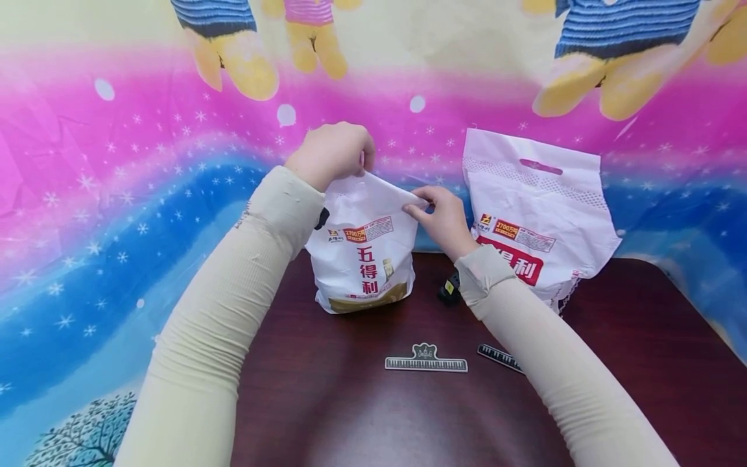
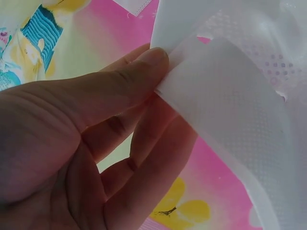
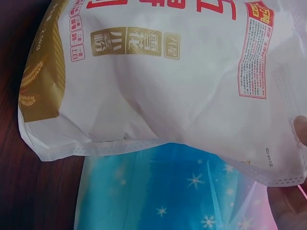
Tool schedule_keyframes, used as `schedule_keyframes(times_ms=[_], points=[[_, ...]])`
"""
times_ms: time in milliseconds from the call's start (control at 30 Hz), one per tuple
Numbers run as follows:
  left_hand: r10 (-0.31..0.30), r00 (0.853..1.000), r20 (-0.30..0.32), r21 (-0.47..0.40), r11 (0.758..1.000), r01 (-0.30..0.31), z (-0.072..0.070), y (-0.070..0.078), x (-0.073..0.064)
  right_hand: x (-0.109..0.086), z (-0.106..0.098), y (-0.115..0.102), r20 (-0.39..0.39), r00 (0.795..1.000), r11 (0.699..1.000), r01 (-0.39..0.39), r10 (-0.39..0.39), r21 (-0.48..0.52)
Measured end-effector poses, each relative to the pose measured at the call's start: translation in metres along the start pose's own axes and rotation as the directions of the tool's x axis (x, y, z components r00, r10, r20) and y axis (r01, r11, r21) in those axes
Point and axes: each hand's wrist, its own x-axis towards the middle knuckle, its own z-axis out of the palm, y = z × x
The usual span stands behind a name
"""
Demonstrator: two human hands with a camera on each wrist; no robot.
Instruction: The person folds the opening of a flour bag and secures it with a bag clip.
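A white flour bag [image 1: 344,269] with red characters and a gold band stands upright on the table. My left hand [image 1: 335,152] pinches its top edge between thumb and fingers; the left wrist view shows the thumb laid over a flap of the white material [image 2: 216,96]. At the bag's upper right corner, my right hand [image 1: 443,217] pinches the edge with thumb and forefinger. Only the fingertips [image 3: 288,206] of that hand enter the right wrist view, beside the bag's printed front [image 3: 192,96]. The top edge runs taut between both hands.
A second white bag [image 1: 543,207] with a cut-out handle stands at the right. In front lies a clip with a piano-key pattern [image 1: 426,364]; a similar dark strip [image 1: 500,357] is partly behind my right sleeve. A small black object [image 1: 449,290] sits between the bags.
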Motion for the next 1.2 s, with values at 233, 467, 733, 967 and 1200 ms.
schedule_keyframes(times_ms=[233,467,733,967,1200], points=[[-0.014,1.000,0.005,-0.018,1.000,0.014,0.000,0.001,-0.002,-0.005,-0.001,0.002,-0.039,0.999,1.000,0.006,-0.006,0.010],[0.007,1.000,-0.007,-0.004,1.000,-0.007,0.000,0.000,-0.001,-0.011,0.001,0.002,-0.089,0.996,0.999,0.020,-0.016,0.048],[0.029,1.000,-0.013,0.004,1.000,-0.029,0.001,-0.002,0.000,-0.021,0.002,0.004,-0.139,0.990,0.991,0.019,0.000,0.132],[0.049,0.999,-0.012,0.021,0.999,-0.049,0.002,-0.003,0.001,-0.032,0.002,-0.001,-0.136,0.991,0.991,0.031,-0.013,0.130],[0.056,0.998,-0.008,0.031,0.998,-0.056,0.003,-0.005,0.002,-0.041,0.001,-0.006,-0.094,0.995,0.993,0.032,-0.022,0.110]])
